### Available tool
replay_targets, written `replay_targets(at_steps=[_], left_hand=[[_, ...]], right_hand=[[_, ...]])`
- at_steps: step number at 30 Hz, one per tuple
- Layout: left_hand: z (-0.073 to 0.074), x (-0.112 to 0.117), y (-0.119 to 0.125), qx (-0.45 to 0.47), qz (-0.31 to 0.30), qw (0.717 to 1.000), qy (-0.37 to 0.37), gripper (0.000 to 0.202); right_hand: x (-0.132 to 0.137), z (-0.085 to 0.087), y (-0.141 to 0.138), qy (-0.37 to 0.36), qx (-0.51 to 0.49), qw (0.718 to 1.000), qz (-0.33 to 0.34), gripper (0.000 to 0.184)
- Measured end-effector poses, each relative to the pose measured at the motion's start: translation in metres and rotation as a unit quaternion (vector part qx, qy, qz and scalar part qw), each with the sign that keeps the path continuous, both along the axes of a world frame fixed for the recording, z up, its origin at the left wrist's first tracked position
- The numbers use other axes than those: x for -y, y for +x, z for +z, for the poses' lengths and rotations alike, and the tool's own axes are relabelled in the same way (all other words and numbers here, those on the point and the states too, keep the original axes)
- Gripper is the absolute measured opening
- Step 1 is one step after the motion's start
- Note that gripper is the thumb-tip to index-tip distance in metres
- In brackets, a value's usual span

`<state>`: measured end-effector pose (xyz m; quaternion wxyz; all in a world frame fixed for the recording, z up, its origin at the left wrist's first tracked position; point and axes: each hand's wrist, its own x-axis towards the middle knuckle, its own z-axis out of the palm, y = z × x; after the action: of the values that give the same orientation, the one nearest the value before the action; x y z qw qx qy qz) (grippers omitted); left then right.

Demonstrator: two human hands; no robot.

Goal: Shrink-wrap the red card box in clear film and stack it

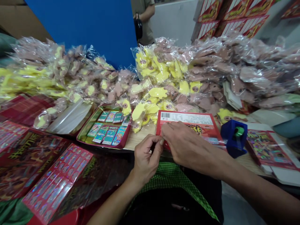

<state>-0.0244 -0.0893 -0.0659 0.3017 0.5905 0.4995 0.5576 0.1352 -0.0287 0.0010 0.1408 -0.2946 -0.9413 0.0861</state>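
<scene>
A red flat box (207, 123) with a white printed strip and barcode lies on the table edge before me. My left hand (148, 156) is at its near left corner, thumb and index finger pinched; anything between them is too small to make out. Over the box's left part, my right hand (185, 145) bends its closed fingers down to the same corner, close to the left fingertips. What they grip is hidden. A blue tape dispenser (231, 137) with a green core stands right of the box. Left of my hands sits an open tin (120, 144) holding several colourful card packs.
Bagged yellow and pinkish-brown plush toys (161, 72) are heaped along the back. Red sticker sheets (57, 182) and printed boxes lie at left; an unfolded carton (272, 145) lies at right. Behind a blue panel (86, 28) stands a person (146, 22).
</scene>
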Motion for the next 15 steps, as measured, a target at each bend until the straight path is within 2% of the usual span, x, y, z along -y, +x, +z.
replay_targets(at_steps=[5,11,15], left_hand=[[0.003,-0.001,0.000,-0.038,-0.009,0.999,0.029,0.015],[0.002,-0.001,0.000,-0.039,-0.009,0.999,0.024,0.014],[0.002,-0.001,-0.001,-0.037,-0.016,0.999,0.022,0.014]], right_hand=[[-0.007,-0.002,0.007,-0.042,0.002,0.999,0.012,0.014],[-0.004,0.013,0.004,-0.059,0.030,0.998,0.007,0.026],[-0.007,0.019,0.005,-0.092,0.050,0.994,0.019,0.024]])
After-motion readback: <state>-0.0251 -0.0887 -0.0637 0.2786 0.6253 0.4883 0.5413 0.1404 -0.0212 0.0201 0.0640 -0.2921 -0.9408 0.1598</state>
